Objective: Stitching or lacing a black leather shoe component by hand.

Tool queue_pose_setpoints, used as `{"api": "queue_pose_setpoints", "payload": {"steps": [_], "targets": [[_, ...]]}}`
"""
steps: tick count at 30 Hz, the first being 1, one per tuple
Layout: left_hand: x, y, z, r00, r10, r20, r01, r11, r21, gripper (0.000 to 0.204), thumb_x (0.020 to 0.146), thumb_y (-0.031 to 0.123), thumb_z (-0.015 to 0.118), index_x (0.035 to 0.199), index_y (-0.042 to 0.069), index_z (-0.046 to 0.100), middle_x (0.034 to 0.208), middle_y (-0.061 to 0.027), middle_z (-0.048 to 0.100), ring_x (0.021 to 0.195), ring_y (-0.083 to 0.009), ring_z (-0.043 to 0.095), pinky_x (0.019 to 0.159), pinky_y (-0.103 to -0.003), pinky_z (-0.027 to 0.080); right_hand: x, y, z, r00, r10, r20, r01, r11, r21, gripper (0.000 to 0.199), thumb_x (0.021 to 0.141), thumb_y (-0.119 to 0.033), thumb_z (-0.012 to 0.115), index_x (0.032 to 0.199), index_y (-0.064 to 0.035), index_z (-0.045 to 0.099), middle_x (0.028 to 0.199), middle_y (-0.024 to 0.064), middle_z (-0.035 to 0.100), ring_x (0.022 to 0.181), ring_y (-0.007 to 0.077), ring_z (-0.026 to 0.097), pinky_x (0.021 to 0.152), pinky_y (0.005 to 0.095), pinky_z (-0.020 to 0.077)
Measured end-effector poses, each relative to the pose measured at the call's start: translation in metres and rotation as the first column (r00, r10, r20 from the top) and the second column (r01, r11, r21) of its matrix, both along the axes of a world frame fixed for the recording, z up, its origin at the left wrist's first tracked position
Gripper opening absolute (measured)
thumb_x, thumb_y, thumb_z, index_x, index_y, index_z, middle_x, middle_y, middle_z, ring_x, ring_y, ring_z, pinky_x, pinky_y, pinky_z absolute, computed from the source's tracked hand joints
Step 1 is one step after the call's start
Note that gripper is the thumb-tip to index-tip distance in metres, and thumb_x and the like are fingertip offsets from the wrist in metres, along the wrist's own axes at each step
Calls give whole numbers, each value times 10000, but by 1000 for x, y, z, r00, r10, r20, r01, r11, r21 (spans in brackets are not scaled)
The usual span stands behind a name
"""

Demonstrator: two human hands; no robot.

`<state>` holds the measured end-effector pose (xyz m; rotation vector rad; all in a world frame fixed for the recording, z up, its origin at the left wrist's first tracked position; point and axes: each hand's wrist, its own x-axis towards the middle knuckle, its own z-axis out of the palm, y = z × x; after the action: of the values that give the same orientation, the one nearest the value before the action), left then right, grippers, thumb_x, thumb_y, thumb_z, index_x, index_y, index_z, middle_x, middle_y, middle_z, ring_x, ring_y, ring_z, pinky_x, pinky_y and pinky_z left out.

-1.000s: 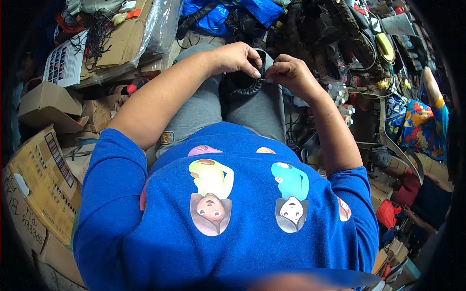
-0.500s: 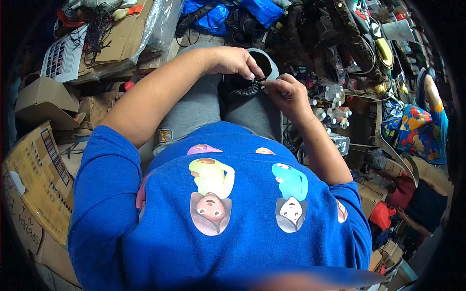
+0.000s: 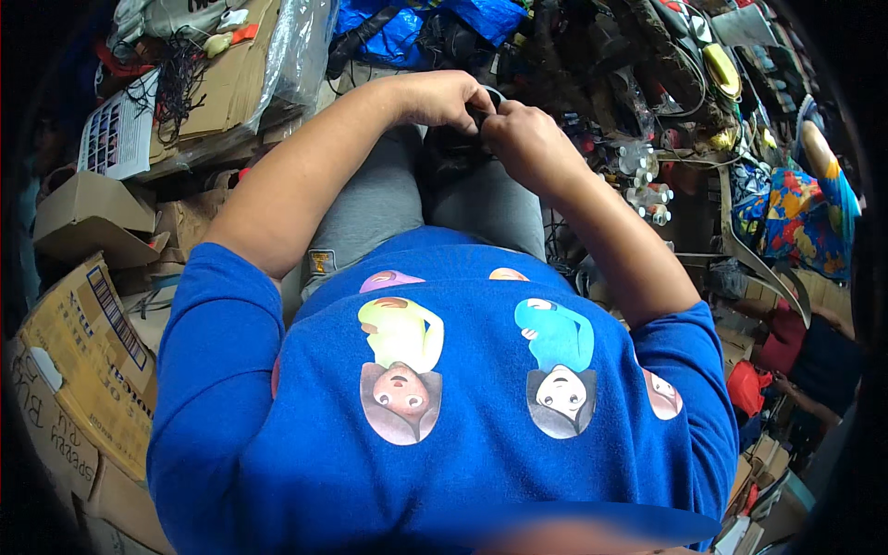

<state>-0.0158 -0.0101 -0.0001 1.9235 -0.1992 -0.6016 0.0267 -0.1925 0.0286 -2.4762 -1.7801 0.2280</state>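
Between my knees sits a black shoe-like piece (image 3: 451, 150), mostly in shadow and partly covered by my hands. A sliver of its pale grey rim (image 3: 495, 93) shows past my fingertips. My left hand (image 3: 446, 100) reaches over it from the left, fingers bent down and closed on its dark edge. Close against those fingertips, my right hand (image 3: 531, 141) is closed in a fist-like pinch with its back turned up. Whatever lies inside the right fingers is hidden.
Cardboard boxes (image 3: 97, 217) and a flattened yellow-brown carton (image 3: 92, 342) are on the left. Small clear bottles (image 3: 647, 196) stand right of my knees. A curved strap or blade-like strip (image 3: 754, 259) hangs farther right. Another person (image 3: 805, 375) is at the far right. Blue plastic sheeting (image 3: 393, 37) lies ahead.
My right hand has rolled over, back upward, and moved up and left to meet the left fingertips. Both hands now cover more of the black piece and its pale rim.
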Motion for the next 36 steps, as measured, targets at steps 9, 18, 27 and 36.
{"api": "queue_pose_setpoints", "payload": {"steps": [9,18,27,36], "targets": [[-73,18,-2,884,307,354,-384,907,172,355,717,233,725,1020,67,639,952,-173,640,881,-314,621,797,-410,487,34,-44,-32,681,-156,-715,310,947,89,287,822,-278,677,912,-9,633,925,66,545,867,171,535,782,293,434],[-64,7,23,626,576,-526,-599,-77,-797,402,963,368,445,653,113,471,742,-35,556,728,-198,538,735,-336,420,29,-13,-66,-33,320,-947,967,250,51,312,946,-312,506,988,-7,559,893,107,603,885,246,599,829,403,483],[-73,36,-13,668,594,-448,-635,140,-760,401,956,340,465,620,127,416,619,-37,489,551,-158,480,710,-361,440,25,-72,-67,-463,435,-772,785,606,-129,311,969,-308,433,742,-98,462,627,16,410,567,157,420,749,384,430],[-88,3,-2,742,318,590,-501,848,173,251,791,244,673,924,33,647,937,-107,608,903,-254,589,807,-351,463,54,-56,-8,418,-51,-907,460,873,163,591,768,-175,716,1310,-118,490,1099,60,542,875,163,531,788,304,473]]}}
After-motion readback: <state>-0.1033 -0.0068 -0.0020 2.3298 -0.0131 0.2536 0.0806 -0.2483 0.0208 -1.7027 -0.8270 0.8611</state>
